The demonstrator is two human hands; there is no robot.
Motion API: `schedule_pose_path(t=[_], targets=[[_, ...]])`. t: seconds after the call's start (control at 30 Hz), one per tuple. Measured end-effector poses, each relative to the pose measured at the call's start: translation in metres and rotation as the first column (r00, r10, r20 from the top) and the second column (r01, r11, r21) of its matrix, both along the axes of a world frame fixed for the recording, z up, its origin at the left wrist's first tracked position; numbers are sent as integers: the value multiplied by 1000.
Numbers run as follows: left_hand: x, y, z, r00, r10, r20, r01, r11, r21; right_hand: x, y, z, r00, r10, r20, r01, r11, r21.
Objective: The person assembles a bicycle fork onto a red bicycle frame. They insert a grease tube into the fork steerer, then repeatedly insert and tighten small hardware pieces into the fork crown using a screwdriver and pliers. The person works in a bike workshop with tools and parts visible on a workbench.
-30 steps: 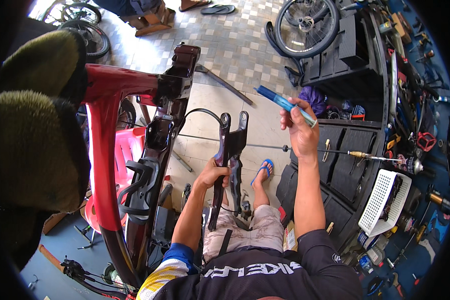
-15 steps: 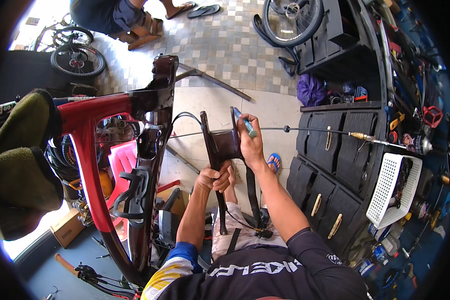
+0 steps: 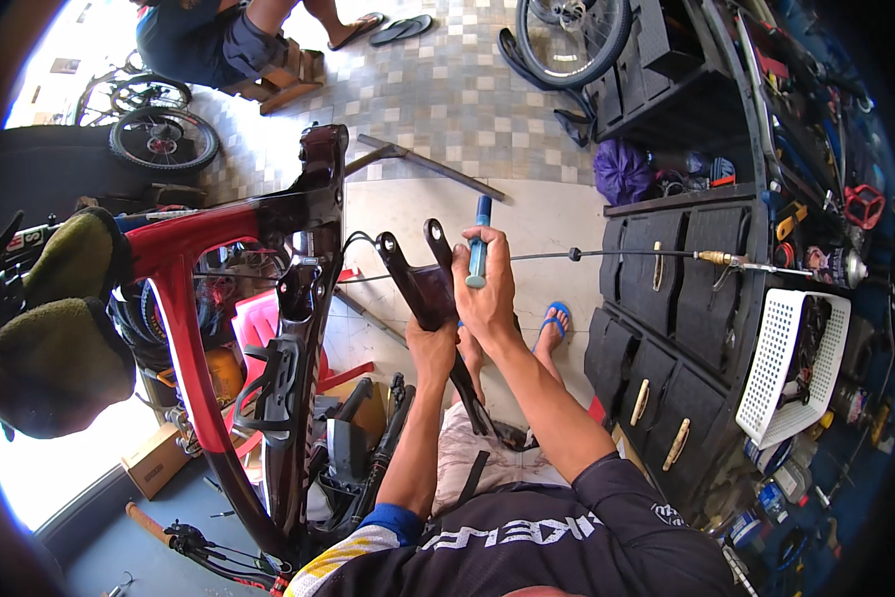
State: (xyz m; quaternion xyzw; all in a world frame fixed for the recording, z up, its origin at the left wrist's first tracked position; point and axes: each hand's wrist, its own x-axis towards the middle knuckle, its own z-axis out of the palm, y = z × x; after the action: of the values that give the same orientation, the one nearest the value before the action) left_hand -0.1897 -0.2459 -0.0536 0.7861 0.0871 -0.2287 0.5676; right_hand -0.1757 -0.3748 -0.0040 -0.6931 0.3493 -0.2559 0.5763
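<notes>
Forked frame part (image 3: 425, 295) held over pale-tiled workshop floor (image 3: 397, 204).
Glossy, dark, two-pronged; grip of left hand (image 3: 433, 348) wraps it, right hand (image 3: 488, 298) pinches smooth blue cylinder (image 3: 478, 263); red-and-dark bike frame (image 3: 181, 298) at left, black drawers (image 3: 711, 298) right.

I see the left hand (image 3: 431, 348) curled in a grip; just ahead and to its right, the right hand (image 3: 489, 297) has bent fingers. Behind them, the left forearm (image 3: 412, 433) points nearly straight forward, the right forearm (image 3: 549, 388) slanting inward.
</notes>
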Motion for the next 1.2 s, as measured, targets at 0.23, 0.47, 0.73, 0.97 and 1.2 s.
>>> schedule_pose_path(t=[0.23, 0.47, 0.73, 0.97, 1.2], targets=[[27, 23, -23, 979, -151, -135, 128, 979, -161, -35, -50, 8, 881, 224, 417, -442, 706, 554], [26, 26, -11, 965, -260, 43, 257, 891, -373, -36, -113, 29, 778, 491, 391, -627, 643, 440], [27, 31, -17, 953, -296, -59, 248, 880, -406, -6, -103, 52, 612, 729, 307, -773, 471, 424], [24, 38, -40, 950, -229, -212, 125, 901, -414, 9, -74, 48, 655, 692, 303, -729, 475, 493], [22, 43, -36, 944, -276, -179, 212, 927, -311, 8, -66, 56, 708, 663, 241, -678, 544, 495]])
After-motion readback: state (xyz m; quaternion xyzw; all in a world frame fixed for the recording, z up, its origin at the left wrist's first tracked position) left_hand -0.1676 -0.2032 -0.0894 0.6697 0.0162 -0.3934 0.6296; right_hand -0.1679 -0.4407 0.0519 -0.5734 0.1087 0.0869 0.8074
